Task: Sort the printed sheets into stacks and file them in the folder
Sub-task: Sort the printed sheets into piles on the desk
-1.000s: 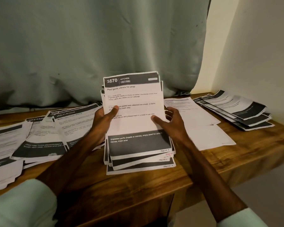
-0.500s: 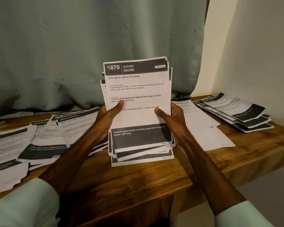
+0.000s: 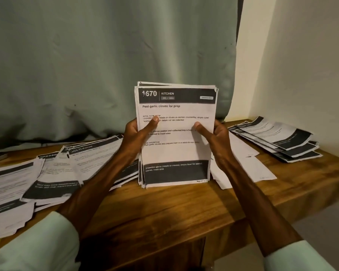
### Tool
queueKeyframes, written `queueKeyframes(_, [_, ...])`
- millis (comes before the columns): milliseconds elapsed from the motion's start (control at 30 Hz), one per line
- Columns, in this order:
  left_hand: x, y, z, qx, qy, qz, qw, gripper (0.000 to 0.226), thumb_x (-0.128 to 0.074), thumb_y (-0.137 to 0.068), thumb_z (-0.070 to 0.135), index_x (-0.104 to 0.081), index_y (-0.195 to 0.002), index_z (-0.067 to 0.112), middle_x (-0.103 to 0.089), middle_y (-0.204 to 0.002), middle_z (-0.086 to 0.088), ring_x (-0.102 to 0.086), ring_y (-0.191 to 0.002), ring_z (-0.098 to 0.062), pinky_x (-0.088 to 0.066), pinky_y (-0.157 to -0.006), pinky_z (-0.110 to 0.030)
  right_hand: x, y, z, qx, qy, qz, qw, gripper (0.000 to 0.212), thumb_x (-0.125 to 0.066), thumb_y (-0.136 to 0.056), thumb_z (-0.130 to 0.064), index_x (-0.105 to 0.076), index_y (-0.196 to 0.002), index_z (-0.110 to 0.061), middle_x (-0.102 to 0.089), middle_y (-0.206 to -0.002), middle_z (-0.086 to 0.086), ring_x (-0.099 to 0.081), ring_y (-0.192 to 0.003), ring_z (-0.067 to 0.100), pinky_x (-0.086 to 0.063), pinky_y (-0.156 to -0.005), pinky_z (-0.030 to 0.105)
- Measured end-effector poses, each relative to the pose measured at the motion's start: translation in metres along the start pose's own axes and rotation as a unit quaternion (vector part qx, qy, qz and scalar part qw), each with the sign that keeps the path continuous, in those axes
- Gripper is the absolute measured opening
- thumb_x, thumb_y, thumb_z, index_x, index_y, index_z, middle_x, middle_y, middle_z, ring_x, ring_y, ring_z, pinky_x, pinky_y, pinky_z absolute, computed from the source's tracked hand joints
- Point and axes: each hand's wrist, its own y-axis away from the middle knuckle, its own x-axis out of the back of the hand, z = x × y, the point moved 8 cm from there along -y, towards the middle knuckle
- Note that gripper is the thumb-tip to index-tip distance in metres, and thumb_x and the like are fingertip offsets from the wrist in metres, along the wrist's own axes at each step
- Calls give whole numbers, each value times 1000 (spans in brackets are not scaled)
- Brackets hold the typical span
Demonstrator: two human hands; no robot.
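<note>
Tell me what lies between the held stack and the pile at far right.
Head view: white sheets lie flat on the table, beside the right hand gripping the stack, short of the pile.

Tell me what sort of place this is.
Probably a home room or small office corner used for paperwork. A wooden desk stands against a pale green curtain and a plain cream wall, piles of printed sheets lie spread over it, and the left hand and right hand hold up a stack.

Before you: pale green curtain, creased, hanging to table height. At your right: plain cream wall. Below: brown wooden table, dimly lit. Beyond its edge: possibly grey floor.
</note>
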Motion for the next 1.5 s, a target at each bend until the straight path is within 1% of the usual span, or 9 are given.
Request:
queueKeyframes(300, [6, 4, -16, -10, -88, 15, 996, 24, -62, -101, 26, -66, -122, 14, -76, -101, 11, -75, -89, -6, -58, -68, -18, -5, -2, 11, 2, 96, -15, 995, 37, -70, -94, -16, -58, -129, -19, -65, -119, -7, -64, -93, 0, -53, -70, 11])
queueKeyframes(500, [10, -11, -34, 61, -160, 12, 985, 27, -61, -102, 18, -66, -128, 10, -72, -117, 0, -72, -94, -13, -58, -77, -24, -3, -9, 7, -44, 168, -43, 984, 30, -68, -92, -4, -69, -122, -10, -69, -116, -4, -63, -86, -3, -47, -69, 11])
queueKeyframes(600, [17, -4, -57, 125, -245, -34, 961, 21, -64, -100, 21, -72, -118, 13, -76, -114, -5, -75, -90, -21, -60, -75, -32, 8, -5, 33, -123, 258, -80, 955, 25, -74, -85, -7, -72, -110, -8, -72, -119, 7, -67, -91, 14, -49, -75, 27])
queueKeyframes(667, [31, 2, -62, 108, -343, -19, 933, 12, -65, -98, 21, -76, -99, 17, -79, -94, -2, -76, -77, -24, -60, -71, -33, 18, 4, 51, -166, 342, -87, 921, 45, -78, -85, -14, -64, -127, -5, -63, -134, 9, -61, -113, 26, -47, -89, 34])
queueKeyframes(767, [52, 3, -62, 41, -489, 16, 871, 13, -67, -93, 16, -76, -85, 20, -77, -95, 3, -71, -90, -17, -54, -83, -30, 26, 17, 66, -203, 424, -85, 878, 65, -75, -90, -18, -45, -146, -6, -44, -153, 12, -45, -137, 31, -40, -111, 41])
queueKeyframes(867, [61, 2, -70, 21, -514, 3, 857, 5, -74, -88, 18, -74, -92, 21, -75, -101, 1, -69, -99, -17, -52, -82, -29, 21, 20, 70, -189, 453, -85, 867, 65, -75, -91, -19, -44, -146, -6, -44, -154, 14, -44, -138, 33, -39, -112, 42])
queueKeyframes(1133, [54, 14, -96, 73, -561, -125, 815, 79, -82, -76, 58, -47, -141, 32, -51, -145, 2, -42, -134, -20, -42, -103, -38, -2, 23, 61, -167, 515, -75, 837, 61, -74, -91, -22, -46, -143, -7, -51, -146, 15, -51, -132, 34, -45, -103, 40])
queueKeyframes(1267, [59, 13, -101, 90, -580, -157, 794, 91, -82, -71, 64, -38, -146, 36, -49, -149, 1, -47, -134, -22, -44, -108, -43, -9, 25, 57, -162, 511, -62, 842, 58, -75, -91, -19, -48, -141, -6, -54, -144, 15, -54, -130, 35, -47, -102, 40])
queueKeyframes(1500, [57, 15, -102, 107, -594, -161, 781, 94, -84, -74, 47, -31, -151, 37, -50, -147, -1, -52, -130, -22, -48, -107, -43, -13, 22, 46, -140, 517, -57, 843, 51, -73, -93, -19, -52, -137, -6, -57, -141, 16, -57, -126, 36, -48, -99, 41])
